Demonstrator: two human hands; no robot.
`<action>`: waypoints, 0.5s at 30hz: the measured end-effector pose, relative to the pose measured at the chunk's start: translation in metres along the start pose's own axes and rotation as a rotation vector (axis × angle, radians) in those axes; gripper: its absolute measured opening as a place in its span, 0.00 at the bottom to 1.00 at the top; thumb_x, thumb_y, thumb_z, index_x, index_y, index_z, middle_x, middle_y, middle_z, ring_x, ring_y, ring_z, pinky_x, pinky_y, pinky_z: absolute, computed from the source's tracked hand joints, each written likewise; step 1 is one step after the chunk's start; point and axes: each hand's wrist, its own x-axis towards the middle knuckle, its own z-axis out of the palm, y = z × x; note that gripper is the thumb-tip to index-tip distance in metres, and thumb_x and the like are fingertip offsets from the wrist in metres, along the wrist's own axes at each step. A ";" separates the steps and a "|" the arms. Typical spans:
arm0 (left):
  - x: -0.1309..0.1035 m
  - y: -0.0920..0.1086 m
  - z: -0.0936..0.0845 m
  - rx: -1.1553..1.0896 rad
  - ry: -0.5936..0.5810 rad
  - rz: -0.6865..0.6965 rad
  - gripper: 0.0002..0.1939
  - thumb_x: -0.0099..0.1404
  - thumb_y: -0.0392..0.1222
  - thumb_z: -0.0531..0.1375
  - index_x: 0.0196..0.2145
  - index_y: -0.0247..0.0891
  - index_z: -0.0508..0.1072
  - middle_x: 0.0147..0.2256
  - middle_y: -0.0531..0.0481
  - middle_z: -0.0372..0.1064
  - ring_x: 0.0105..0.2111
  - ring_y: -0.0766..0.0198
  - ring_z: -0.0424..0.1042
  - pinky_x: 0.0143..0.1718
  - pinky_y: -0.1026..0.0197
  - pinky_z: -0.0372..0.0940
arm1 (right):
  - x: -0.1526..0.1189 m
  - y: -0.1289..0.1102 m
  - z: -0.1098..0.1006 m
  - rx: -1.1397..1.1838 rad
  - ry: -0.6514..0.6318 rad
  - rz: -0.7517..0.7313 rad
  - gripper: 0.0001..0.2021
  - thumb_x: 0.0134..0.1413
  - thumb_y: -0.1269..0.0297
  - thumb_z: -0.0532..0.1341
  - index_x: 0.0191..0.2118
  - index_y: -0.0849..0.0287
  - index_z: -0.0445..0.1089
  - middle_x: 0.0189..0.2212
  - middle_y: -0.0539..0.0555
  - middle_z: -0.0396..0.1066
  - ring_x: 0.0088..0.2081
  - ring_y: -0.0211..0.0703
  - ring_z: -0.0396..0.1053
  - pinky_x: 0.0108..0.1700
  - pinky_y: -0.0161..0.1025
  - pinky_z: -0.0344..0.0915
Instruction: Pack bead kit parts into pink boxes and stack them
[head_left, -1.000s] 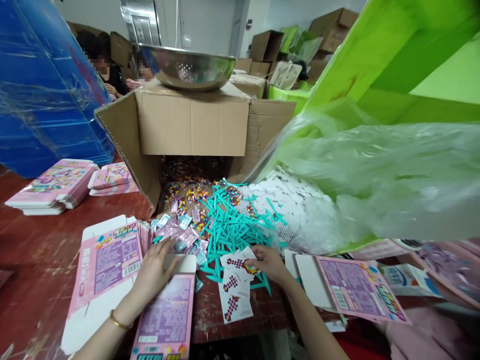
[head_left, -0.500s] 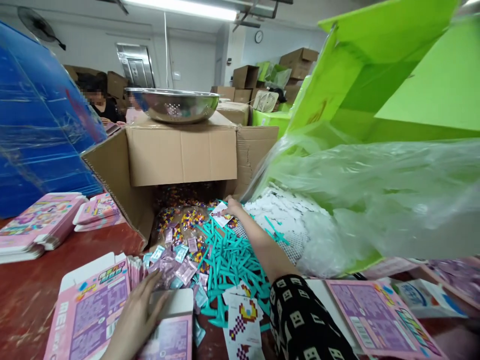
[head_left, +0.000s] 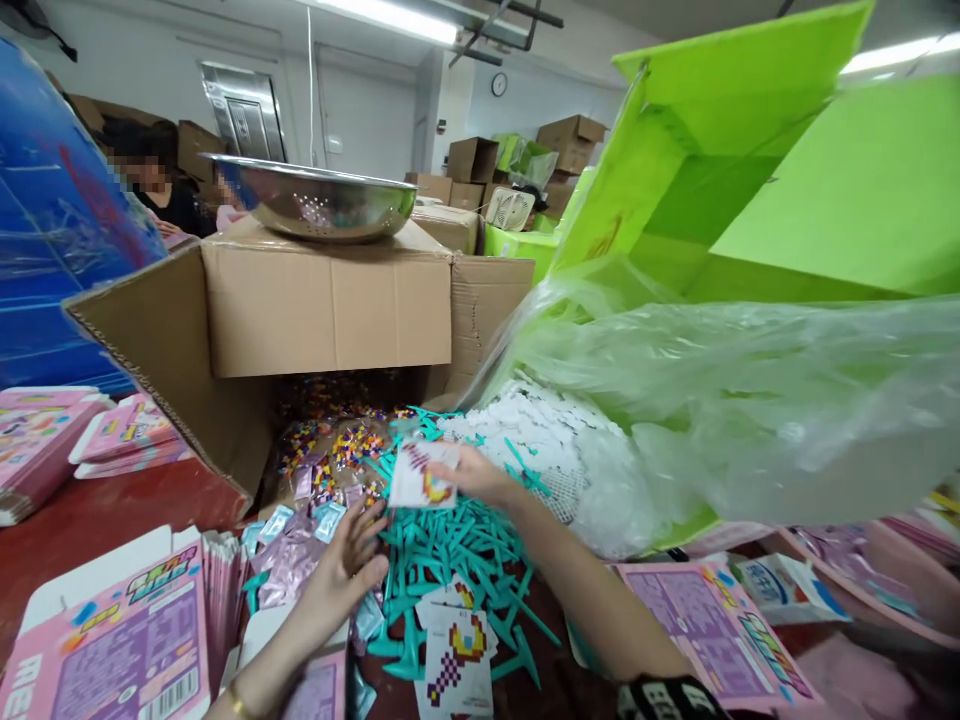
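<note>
My right hand (head_left: 476, 472) grips a white card (head_left: 421, 476) with a pixel pattern, held above a heap of teal plastic tools (head_left: 450, 545). Just left of the card, my left hand (head_left: 352, 560) has its fingers spread and holds nothing. Below it lies a pink and purple box (head_left: 319, 690), partly hidden by my forearm. More patterned cards (head_left: 457, 660) rest at the front of the teal heap. Small lilac sachets (head_left: 289, 560) and blue ones lie beyond my left wrist. Colourful beads (head_left: 352, 445) are piled behind them.
A cardboard box (head_left: 330, 310) bears a metal colander (head_left: 322, 200). White pegboards (head_left: 547, 440) spill from a plastic-lined green box (head_left: 675, 190) at right. Flat pink boxes (head_left: 127, 620) lie at left, another (head_left: 705, 630) at right. A person (head_left: 161, 185) is at the back left.
My right hand has drawn the card back toward me. My left hand has lifted off the pink box and moved right, toward the card. The view has shifted a little to the right.
</note>
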 end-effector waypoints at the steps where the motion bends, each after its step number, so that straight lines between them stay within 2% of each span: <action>1: 0.007 0.004 0.015 -0.167 -0.006 -0.050 0.43 0.56 0.68 0.63 0.61 0.41 0.63 0.62 0.35 0.63 0.58 0.45 0.68 0.57 0.43 0.67 | -0.006 -0.005 0.021 -0.065 -0.005 -0.102 0.26 0.54 0.45 0.62 0.52 0.58 0.71 0.49 0.59 0.72 0.51 0.52 0.71 0.53 0.49 0.69; 2: 0.014 0.009 0.028 -0.292 0.003 -0.093 0.43 0.54 0.69 0.63 0.59 0.40 0.65 0.60 0.35 0.65 0.56 0.44 0.70 0.54 0.43 0.69 | -0.011 -0.009 0.041 -0.134 0.042 -0.204 0.24 0.58 0.49 0.60 0.56 0.57 0.69 0.54 0.60 0.68 0.56 0.51 0.67 0.58 0.50 0.65; 4: 0.027 0.017 0.049 -0.399 0.063 -0.155 0.41 0.52 0.68 0.66 0.55 0.37 0.69 0.54 0.36 0.71 0.51 0.46 0.74 0.47 0.47 0.73 | -0.015 -0.011 0.067 -0.237 0.251 -0.352 0.20 0.62 0.54 0.57 0.56 0.54 0.69 0.56 0.58 0.66 0.59 0.49 0.64 0.62 0.49 0.61; 5: 0.032 0.021 0.055 -0.396 0.089 -0.170 0.38 0.51 0.65 0.68 0.52 0.37 0.71 0.50 0.38 0.74 0.47 0.48 0.76 0.44 0.50 0.74 | -0.015 -0.009 0.069 -0.262 0.367 -0.384 0.16 0.63 0.56 0.55 0.52 0.54 0.72 0.53 0.58 0.68 0.56 0.49 0.66 0.61 0.48 0.62; 6: 0.036 0.025 0.058 -0.371 0.099 -0.171 0.36 0.49 0.62 0.71 0.49 0.37 0.73 0.45 0.41 0.77 0.43 0.51 0.77 0.41 0.53 0.74 | -0.015 -0.005 0.062 -0.285 0.471 -0.375 0.15 0.64 0.56 0.54 0.47 0.54 0.74 0.49 0.58 0.70 0.52 0.48 0.69 0.58 0.47 0.65; 8: 0.037 0.033 0.055 -0.293 0.075 -0.139 0.29 0.48 0.56 0.73 0.43 0.37 0.76 0.38 0.46 0.78 0.37 0.57 0.77 0.39 0.58 0.72 | -0.013 0.009 0.025 -0.394 0.628 -0.210 0.16 0.66 0.57 0.50 0.42 0.56 0.74 0.42 0.58 0.74 0.45 0.47 0.72 0.51 0.44 0.70; 10: 0.032 0.041 0.040 -0.201 -0.054 -0.115 0.23 0.48 0.52 0.74 0.37 0.36 0.77 0.32 0.48 0.78 0.32 0.61 0.76 0.37 0.61 0.70 | -0.013 0.028 -0.032 -0.606 0.685 0.085 0.16 0.66 0.60 0.49 0.45 0.59 0.73 0.41 0.60 0.75 0.42 0.47 0.73 0.46 0.42 0.71; 11: 0.027 0.043 0.031 -0.161 -0.129 -0.127 0.21 0.48 0.51 0.74 0.35 0.36 0.77 0.30 0.49 0.77 0.30 0.61 0.75 0.36 0.62 0.69 | -0.013 0.037 -0.063 -0.780 0.610 0.216 0.14 0.65 0.61 0.51 0.46 0.59 0.72 0.42 0.59 0.75 0.43 0.46 0.73 0.46 0.40 0.70; 13: 0.014 0.042 0.010 -0.119 -0.207 -0.203 0.19 0.49 0.52 0.73 0.31 0.35 0.77 0.27 0.49 0.76 0.26 0.63 0.73 0.32 0.63 0.68 | -0.015 0.056 -0.120 -0.882 0.566 0.332 0.08 0.55 0.65 0.60 0.38 0.61 0.74 0.37 0.61 0.76 0.42 0.52 0.73 0.45 0.43 0.69; 15: -0.002 0.035 -0.007 -0.150 -0.159 -0.302 0.20 0.50 0.55 0.72 0.30 0.35 0.77 0.26 0.50 0.75 0.25 0.63 0.71 0.31 0.63 0.67 | -0.014 0.071 -0.160 -0.947 0.541 0.370 0.04 0.47 0.71 0.64 0.33 0.62 0.74 0.40 0.64 0.76 0.46 0.56 0.72 0.49 0.45 0.67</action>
